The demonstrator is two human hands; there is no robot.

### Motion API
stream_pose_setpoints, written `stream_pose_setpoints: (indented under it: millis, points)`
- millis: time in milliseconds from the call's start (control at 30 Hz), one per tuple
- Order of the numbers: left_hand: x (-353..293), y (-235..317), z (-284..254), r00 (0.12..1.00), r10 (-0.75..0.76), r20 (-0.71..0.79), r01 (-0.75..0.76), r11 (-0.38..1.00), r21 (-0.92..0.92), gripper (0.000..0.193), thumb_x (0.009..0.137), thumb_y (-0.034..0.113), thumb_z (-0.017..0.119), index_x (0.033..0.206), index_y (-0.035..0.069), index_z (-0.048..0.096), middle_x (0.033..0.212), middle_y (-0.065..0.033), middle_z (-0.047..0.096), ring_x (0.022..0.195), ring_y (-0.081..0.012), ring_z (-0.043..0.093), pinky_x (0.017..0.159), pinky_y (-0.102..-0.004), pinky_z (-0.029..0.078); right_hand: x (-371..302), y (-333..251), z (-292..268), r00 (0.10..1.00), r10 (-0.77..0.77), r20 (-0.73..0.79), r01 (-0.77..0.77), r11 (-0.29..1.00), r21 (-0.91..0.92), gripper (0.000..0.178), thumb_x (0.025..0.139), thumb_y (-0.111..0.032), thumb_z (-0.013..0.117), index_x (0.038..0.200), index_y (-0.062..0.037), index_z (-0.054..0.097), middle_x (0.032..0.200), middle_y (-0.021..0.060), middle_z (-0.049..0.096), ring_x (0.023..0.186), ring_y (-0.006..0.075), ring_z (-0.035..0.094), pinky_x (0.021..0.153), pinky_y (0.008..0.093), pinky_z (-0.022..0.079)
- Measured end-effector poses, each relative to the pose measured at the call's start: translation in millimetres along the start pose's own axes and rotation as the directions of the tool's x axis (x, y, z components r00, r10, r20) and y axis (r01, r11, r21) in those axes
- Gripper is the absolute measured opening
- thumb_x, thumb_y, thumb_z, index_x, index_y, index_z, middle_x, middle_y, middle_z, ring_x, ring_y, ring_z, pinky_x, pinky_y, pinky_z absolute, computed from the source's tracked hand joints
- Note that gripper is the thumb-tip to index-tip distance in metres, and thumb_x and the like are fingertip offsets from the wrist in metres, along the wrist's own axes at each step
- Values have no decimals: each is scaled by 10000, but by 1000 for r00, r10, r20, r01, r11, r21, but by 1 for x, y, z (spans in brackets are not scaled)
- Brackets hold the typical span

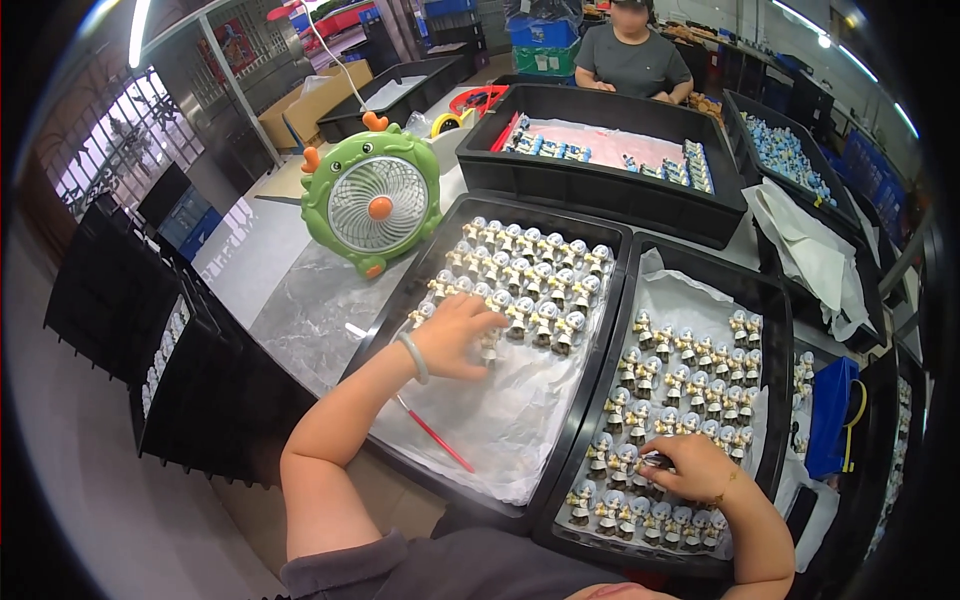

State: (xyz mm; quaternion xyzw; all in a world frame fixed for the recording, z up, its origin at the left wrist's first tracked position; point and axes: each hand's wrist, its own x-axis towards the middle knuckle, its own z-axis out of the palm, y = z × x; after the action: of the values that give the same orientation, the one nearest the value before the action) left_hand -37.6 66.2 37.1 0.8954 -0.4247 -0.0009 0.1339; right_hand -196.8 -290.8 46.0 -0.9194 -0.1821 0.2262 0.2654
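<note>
My left hand [455, 338], with a pale bangle at its wrist, is over the left black tray [367, 352]. Its thumb and fingers are closed about a small white-haired figurine [489, 347] at the near end of a row. Several rows of like figurines [541, 277] stand on white paper in that tray's far part. My right hand [697, 467] is low over the right black tray [783, 335], among more rows of these figurines [676, 384]. Between its thumb and forefinger is a small dark thing [657, 460], mostly hidden, whose kind I cannot make out.
A red rod [440, 440] lies on the left tray's paper. Left of it stands a green cartoon-shaped fan [371, 200]. Beyond are a deep black tray [610, 205] of blue-and-white figures and a seated person [635, 58]. A blue bin [832, 418] stands at right.
</note>
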Motion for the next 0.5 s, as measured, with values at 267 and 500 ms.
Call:
stream_pose_setpoints:
  millis: [267,500]
  points:
    - [0,-7,12,995,94,15,-95,994,54,548,635,457,698,1004,76,558,844,-80,505,846,-260,461,787,-350,348,-2,-1,-2,1000,18,6,-18,1000,-8,329,810,-315,578,1012,-55,587,822,161,637,790,328,607,731,394,477]
    - [1,-4,13,996,70,62,-72,997,29,551,654,497,688,993,80,564,845,-76,517,862,-256,475,797,-349,350,-3,1,0,999,27,18,-27,1000,-6,329,812,-321,578,1019,-65,588,822,161,635,788,326,605,740,392,474]
